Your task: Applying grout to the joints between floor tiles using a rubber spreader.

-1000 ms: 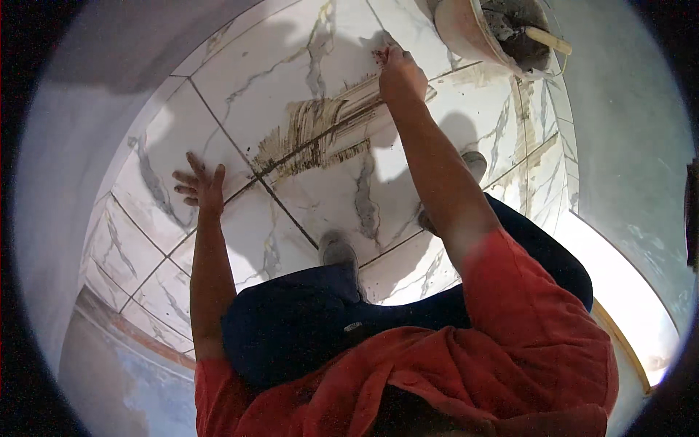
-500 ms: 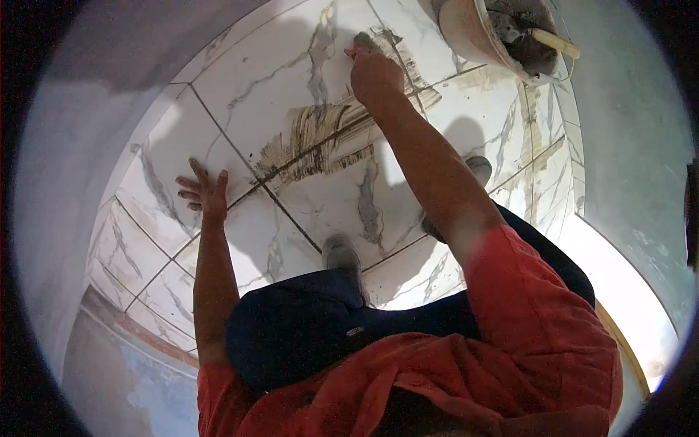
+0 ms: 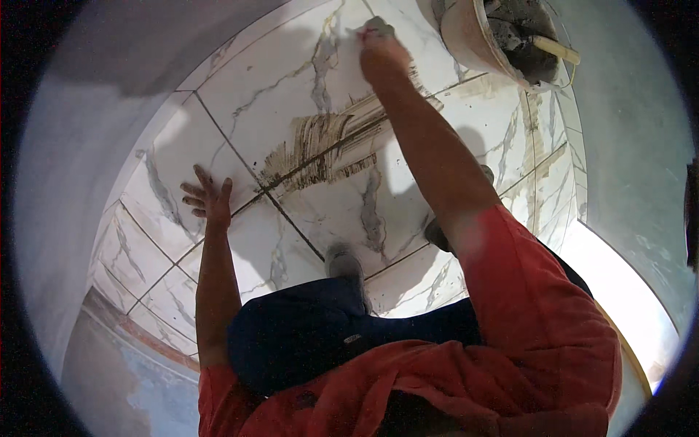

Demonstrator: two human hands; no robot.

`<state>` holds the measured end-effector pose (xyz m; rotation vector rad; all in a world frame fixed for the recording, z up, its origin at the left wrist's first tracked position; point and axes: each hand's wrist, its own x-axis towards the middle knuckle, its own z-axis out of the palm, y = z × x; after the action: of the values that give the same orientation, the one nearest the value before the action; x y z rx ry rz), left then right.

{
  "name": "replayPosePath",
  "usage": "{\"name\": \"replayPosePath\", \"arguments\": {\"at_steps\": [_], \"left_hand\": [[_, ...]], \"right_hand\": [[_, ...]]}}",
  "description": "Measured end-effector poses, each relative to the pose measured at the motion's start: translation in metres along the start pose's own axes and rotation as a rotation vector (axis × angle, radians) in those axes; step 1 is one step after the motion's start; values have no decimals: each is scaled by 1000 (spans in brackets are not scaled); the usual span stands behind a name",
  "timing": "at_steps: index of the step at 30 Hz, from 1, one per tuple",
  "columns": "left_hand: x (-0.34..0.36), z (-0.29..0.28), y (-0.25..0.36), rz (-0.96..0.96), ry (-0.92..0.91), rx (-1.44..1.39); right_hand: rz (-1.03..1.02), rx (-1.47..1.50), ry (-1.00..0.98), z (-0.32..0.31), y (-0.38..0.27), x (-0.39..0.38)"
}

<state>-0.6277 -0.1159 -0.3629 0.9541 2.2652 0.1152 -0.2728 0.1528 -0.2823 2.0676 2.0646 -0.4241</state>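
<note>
My right hand (image 3: 384, 62) is closed at the far side of the tiled floor, its fingers mostly hidden from above. It grips a small tool I cannot make out; a bit of red and a grey lump that looks like grout (image 3: 378, 28) show at its front. Under it runs a joint between white, grey-veined tiles (image 3: 280, 87). My left hand (image 3: 209, 198) is open, fingers spread and soiled, over a tile at the left. Between the hands, dark streaked grout (image 3: 313, 146) is smeared along a joint.
A bucket (image 3: 473, 36) of grey mix, with a pale-handled tool (image 3: 555, 49) in it, stands at the far right beside the wall (image 3: 633, 146). Another wall (image 3: 95, 146) curves along the left. My shoe (image 3: 344, 264) rests on the tiles near my knees.
My right hand has moved slightly away from me and to the right along the joint. My left hand keeps its spread pose, shifted only a little in the picture.
</note>
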Motion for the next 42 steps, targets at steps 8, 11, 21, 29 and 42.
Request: {"name": "replayPosePath", "arguments": {"at_steps": [8,11,21,29,42], "left_hand": [[-11,-16,-13,-3,-20,-23],[-4,-8,-5,-15,-4,8],[-6,-6,-11,-11,-14,33],[-3,-10,-2,8,-17,-43],[0,-7,-1,9,11,-42]], "right_hand": [[-112,-12,71,-32,4,-14],[-156,-122,-24,-25,24,0],[-108,-87,-56,-9,20,-11],[-88,-141,-44,-27,69,14],[-21,-46,-180,10,74,-73]]}}
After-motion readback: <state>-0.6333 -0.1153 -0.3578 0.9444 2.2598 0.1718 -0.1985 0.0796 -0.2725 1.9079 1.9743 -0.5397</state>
